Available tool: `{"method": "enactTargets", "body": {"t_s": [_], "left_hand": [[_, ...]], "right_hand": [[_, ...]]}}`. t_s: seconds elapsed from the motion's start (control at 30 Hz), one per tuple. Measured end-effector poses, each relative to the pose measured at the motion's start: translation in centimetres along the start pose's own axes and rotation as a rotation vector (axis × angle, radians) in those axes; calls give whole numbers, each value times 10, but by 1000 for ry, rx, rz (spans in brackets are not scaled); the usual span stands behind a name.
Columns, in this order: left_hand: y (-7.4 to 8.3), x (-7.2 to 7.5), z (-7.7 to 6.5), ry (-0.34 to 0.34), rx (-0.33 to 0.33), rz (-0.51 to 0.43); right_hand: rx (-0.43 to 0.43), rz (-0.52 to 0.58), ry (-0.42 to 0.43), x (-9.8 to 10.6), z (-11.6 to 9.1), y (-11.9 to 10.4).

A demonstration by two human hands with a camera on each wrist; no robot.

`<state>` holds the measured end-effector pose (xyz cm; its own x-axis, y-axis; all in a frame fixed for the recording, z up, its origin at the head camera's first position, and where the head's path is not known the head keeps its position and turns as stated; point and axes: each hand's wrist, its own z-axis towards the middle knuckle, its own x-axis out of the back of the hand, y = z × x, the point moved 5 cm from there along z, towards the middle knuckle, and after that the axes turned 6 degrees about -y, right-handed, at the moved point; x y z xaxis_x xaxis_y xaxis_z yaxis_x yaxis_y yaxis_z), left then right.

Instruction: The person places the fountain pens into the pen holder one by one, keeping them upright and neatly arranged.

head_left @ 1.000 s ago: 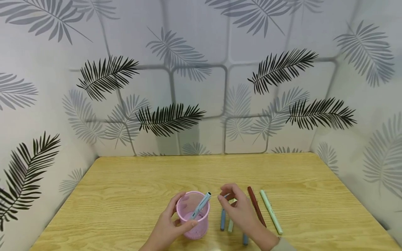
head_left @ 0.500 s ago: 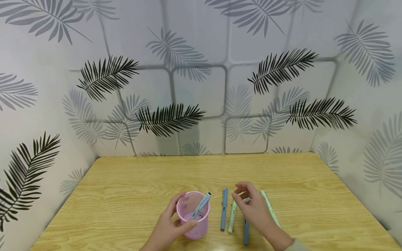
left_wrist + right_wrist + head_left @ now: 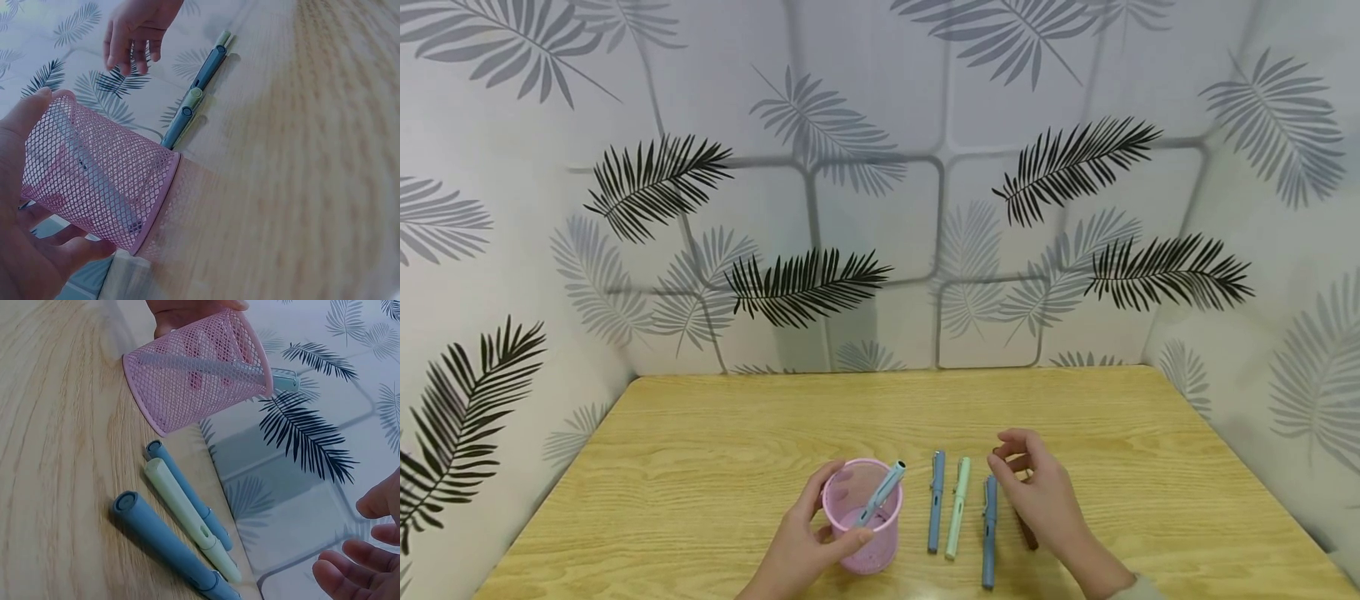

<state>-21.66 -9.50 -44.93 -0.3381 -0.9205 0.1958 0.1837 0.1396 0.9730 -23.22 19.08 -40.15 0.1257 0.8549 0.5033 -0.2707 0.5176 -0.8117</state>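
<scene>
My left hand (image 3: 805, 533) grips a pink mesh pen cup (image 3: 867, 557) around its side, thumb at the front. A light blue pen (image 3: 880, 497) leans inside the cup, its end sticking out past the rim. My right hand (image 3: 1047, 500) hovers over a dark red pen (image 3: 1027, 533), hiding most of it. Its fingers are loosely bent, and nothing is between them in the right wrist view. Left of that hand lie a blue pen (image 3: 989, 533), a light green pen (image 3: 958, 510) and another blue pen (image 3: 936, 504), roughly parallel.
The pens and cup are on a wood-grain table (image 3: 700, 467), near its front. A pale wall (image 3: 910, 325) with a leaf pattern closes off the back and both sides. The second light green pen is hidden behind the right hand.
My right hand has moved rightward over the row of pens, uncovering both blue pens and the nearer light green one. It now covers the far-right green pen. The left hand and cup have stayed put.
</scene>
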Motion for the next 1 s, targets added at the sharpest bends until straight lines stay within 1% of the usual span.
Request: {"method": "enactTargets", "body": {"t_s": [0.17,0.4,0.5,0.6,0.77,1.0], "left_hand": [[0,-1,-1,3,-4,-11],[3,-1,-1,4,-20,-23],[3,-1,-1,2,-19,-25],[1,-1,-1,2,-18,-27],[-2,0,-1,6,-25,-20],[-2,0,-1,0,-19,-10]], "right_hand": [[-25,-56,17,9,-2,7],[0,-142,64,22,1,14],[-21,-163,59,26,2,19],[-45,-180,41,30,3,23],[-101,-196,-19,32,5,30],[-186,-288,-115,31,5,42]]}}
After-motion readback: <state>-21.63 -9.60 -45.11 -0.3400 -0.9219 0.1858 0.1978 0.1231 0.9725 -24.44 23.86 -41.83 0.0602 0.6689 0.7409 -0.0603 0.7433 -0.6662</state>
